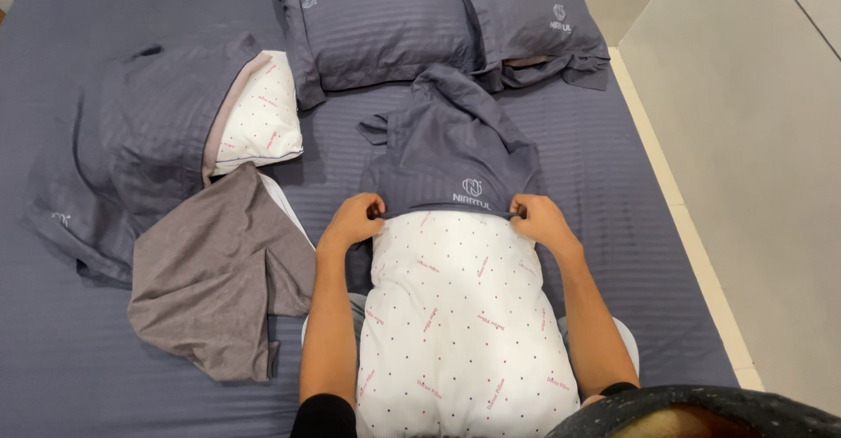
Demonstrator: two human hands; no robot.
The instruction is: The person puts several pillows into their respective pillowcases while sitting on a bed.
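We see both forearms reaching fwd from the bottom edge, roughly parallel, elbows near the body, wrists slightly bent inward. Left hand (352, 219) is curled shut, fingers pinching the open hem of the grey pillowcase (451, 149) at its left corner. Right hand (541, 222) does the same at the right corner, knuckles up, fingers folded over the hem. The hem runs taut btwn the two hands.

The white dotted pillow (460, 324) lies lengthwise btwn the forearms, its far end just under the hem, so the case covers only the top edge; the rest of the pillow is bare and runs back to the person's lap. The case lies bunched and wrinkled beyond the hands on the grey striped bed sheet (631, 228).

To the left we see a taupe cloth (219, 280) crumpled on the bed, touching a second pillow (263, 114) that sits partly inside its own grey case. Two cased pillows (385, 26) lie at the head of the bed. Pale tiled floor (753, 140) on the right.
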